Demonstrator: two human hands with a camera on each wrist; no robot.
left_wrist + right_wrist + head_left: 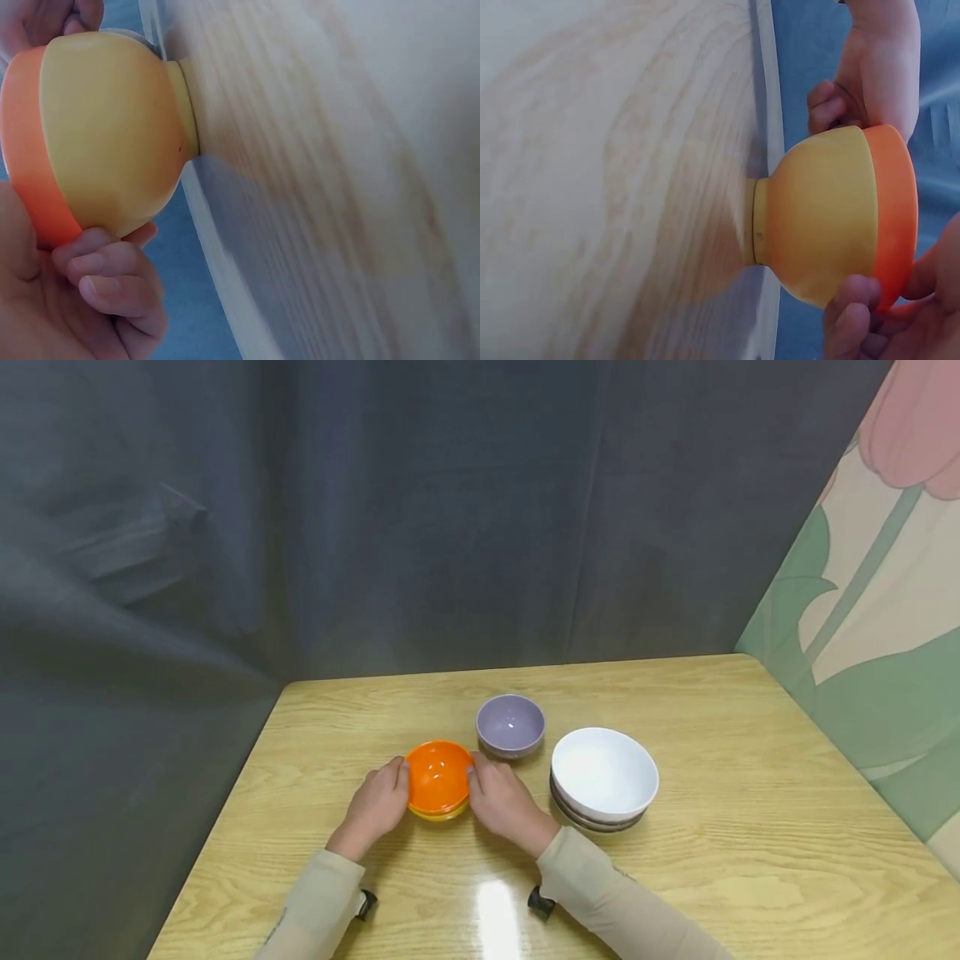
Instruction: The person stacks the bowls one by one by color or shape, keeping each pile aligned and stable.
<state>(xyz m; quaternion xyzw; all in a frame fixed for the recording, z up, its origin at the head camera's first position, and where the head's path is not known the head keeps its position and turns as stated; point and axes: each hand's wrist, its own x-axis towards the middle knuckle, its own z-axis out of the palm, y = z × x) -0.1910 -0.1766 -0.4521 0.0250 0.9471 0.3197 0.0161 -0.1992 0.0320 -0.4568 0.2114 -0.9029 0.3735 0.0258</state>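
Observation:
An orange bowl (pixel 438 775) sits nested inside a yellow bowl (pixel 112 135), with only an orange band showing above the yellow rim in both wrist views. The yellow bowl's foot is right at the tabletop. My left hand (pixel 378 802) grips the left side of the orange bowl, its curled fingers (pixel 112 274) close under the rim. On the opposite side my right hand (pixel 504 797) pinches the orange bowl, thumb at the rim and fingers (pixel 849 319) against the outside near the yellow edge. The inside of the yellow bowl is hidden.
Just behind my right hand stands a purple bowl (pixel 511 725). To the right, a large white bowl (pixel 604 774) rests on a stack with brownish rims (pixel 596 823). The wooden table (pixel 750 827) meets a dark curtain (pixel 450 527) at the back and a flowered cloth (pixel 885 693) at right.

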